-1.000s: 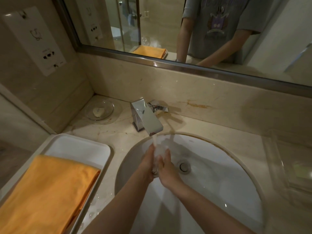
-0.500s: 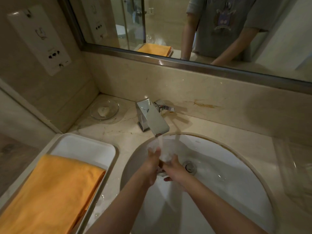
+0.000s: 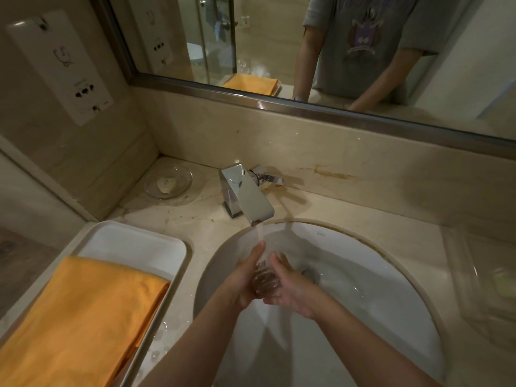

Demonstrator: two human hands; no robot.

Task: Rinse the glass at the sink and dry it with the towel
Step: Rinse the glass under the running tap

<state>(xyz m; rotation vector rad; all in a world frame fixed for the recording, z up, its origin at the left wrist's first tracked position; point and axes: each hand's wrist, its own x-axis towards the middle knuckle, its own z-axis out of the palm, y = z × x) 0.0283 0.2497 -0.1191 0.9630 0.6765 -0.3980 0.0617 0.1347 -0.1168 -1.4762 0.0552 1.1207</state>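
Note:
A clear glass (image 3: 264, 279) sits between both my hands over the white sink basin (image 3: 391, 303). My left hand (image 3: 244, 280) grips its left side and my right hand (image 3: 290, 289) cups its right side. Water runs from the chrome faucet (image 3: 247, 195) down onto the glass and my fingers. The folded orange towel (image 3: 75, 325) lies in a white tray (image 3: 134, 241) to the left of the basin.
A glass soap dish (image 3: 169, 182) with a small soap bar stands in the back left corner. A clear tray (image 3: 491, 286) sits on the counter at the right. The mirror (image 3: 307, 51) and a wall socket plate (image 3: 62, 65) are behind.
The glass has dropped lower between my palms and both hands have closed in around it under the running water. The camera has shifted slightly.

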